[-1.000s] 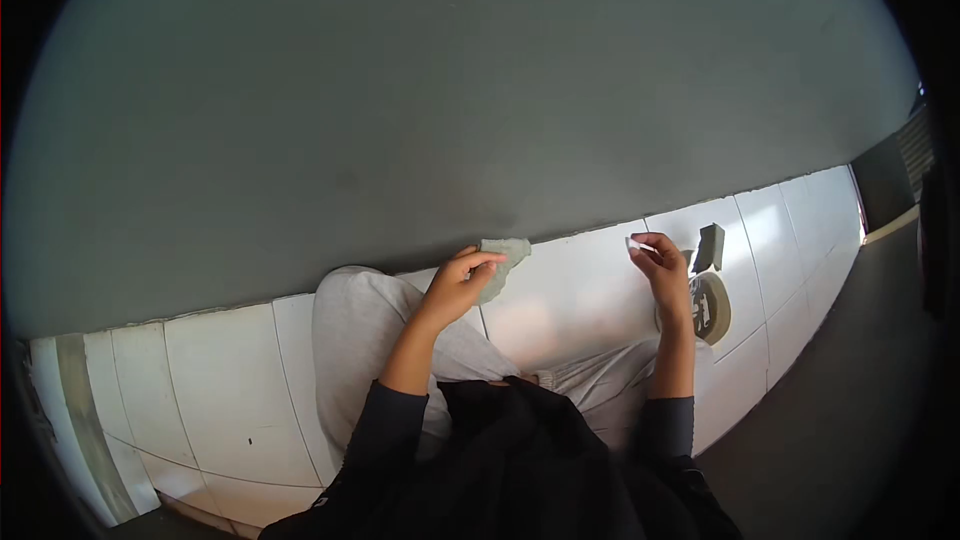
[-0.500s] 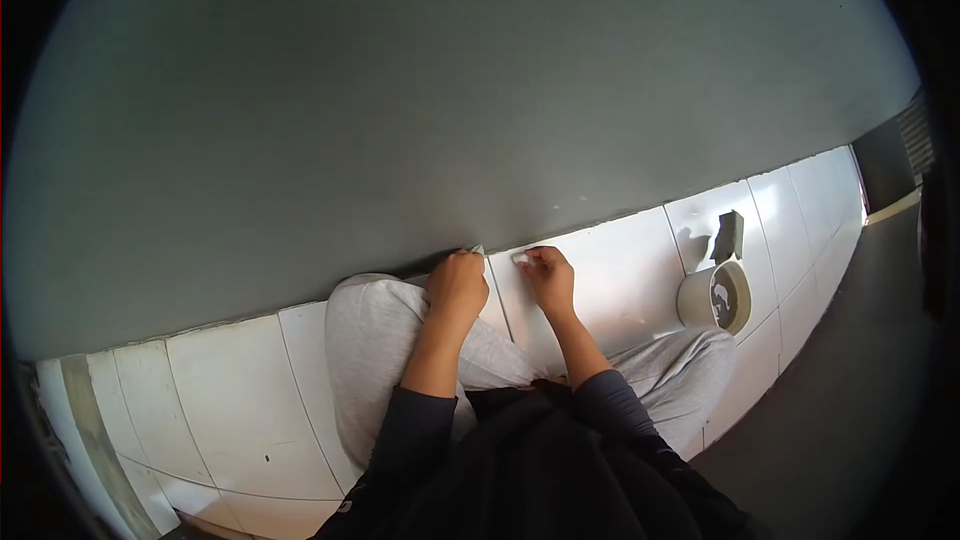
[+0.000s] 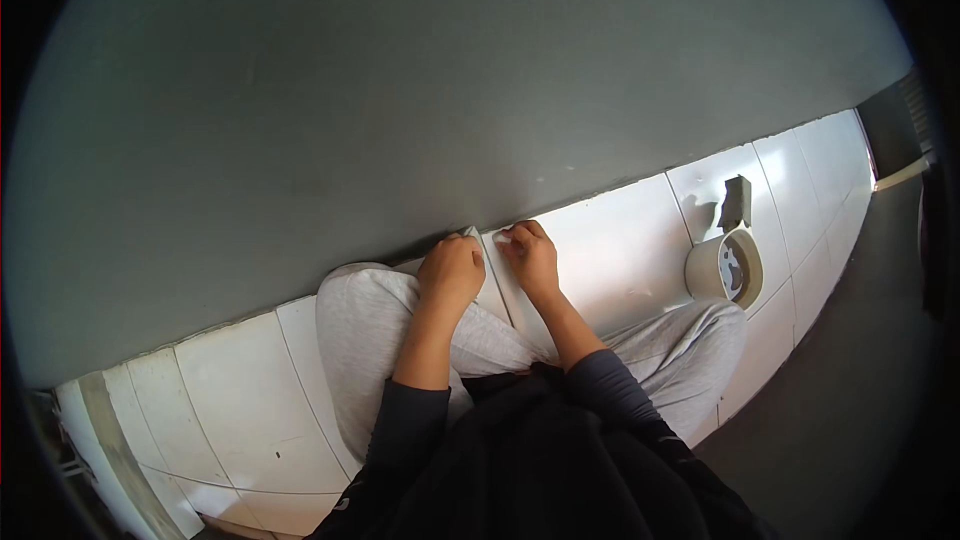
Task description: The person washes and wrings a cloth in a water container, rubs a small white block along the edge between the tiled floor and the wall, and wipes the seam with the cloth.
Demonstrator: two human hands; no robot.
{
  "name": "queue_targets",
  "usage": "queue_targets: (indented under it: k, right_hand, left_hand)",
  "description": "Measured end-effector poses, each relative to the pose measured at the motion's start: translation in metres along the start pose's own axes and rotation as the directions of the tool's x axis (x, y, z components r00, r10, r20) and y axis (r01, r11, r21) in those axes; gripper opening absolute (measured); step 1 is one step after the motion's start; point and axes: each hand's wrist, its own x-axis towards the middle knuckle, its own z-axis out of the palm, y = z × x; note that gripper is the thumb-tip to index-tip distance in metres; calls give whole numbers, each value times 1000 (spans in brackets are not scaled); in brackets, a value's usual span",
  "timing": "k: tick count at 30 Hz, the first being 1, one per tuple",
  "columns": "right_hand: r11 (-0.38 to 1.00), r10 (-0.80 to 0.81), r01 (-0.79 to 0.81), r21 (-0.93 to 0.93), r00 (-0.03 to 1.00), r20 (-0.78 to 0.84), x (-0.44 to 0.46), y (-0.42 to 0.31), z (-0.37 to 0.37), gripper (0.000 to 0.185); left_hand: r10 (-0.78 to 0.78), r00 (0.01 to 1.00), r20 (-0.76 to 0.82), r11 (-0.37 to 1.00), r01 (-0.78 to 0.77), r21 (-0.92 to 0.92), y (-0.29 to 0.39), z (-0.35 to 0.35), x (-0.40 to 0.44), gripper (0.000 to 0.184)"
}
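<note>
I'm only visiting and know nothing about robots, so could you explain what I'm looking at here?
There's no machine: these are a person's bare hands. Every picture comes from one camera worn on the head, looking forward and down. The person sits cross-legged on white tiles before a grey wall. The left hand is curled around a pale scrap, mostly hidden; the right hand pinches a small white piece. Off to the right are a pale tub and, near it, a dark grey piece.
</note>
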Motion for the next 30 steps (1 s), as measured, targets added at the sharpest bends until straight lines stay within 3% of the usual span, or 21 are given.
queue_targets:
  k: [3, 7, 11, 16, 20, 23, 25, 27, 30]
  right_hand:
    - [996, -87, 86, -10, 995, -38, 2, -4, 8, 16]
    - [997, 68, -72, -29, 991, -119, 9, 3, -9, 17]
    - [964, -168, 152, -219, 984, -55, 1, -17, 9, 15]
    - [992, 18, -33, -119, 992, -126, 8, -7, -1, 14]
    - [985, -96, 92, -145, 995, -24, 1, -17, 20, 15]
    - [997, -36, 26, -73, 991, -128, 5, -8, 14, 14]
    - [998, -11, 4, -57, 991, -131, 6, -10, 13, 14]
    - [999, -13, 11, -53, 999, -35, 3, -14, 21, 14]
    - [992, -56, 47, -117, 996, -72, 2, -14, 21, 13]
  left_hand:
    - [-14, 1000, 3, 1000, 14, 7, 1, -2, 0, 12]
    - [-41, 999, 4, 999, 42, -30, 0, -9, -5, 16]
    - [-60, 998, -4, 998, 60, 13, 5, -5, -1, 18]
    - [-28, 999, -39, 998, 26, -60, -1, -10, -6, 15]
    - [-8, 1000, -25, 1000, 8, 1, 4, -7, -4, 15]
    - [-10, 1000, -3, 1000, 10, -18, -1, -8, -5, 8]
    - [14, 998, -56, 998, -17, -61, -4, -6, -6, 10]
    - [17, 999, -50, 998, -20, -58, -4, -4, -3, 10]
    - [5, 999, -47, 998, -8, -70, -5, -1, -5, 11]
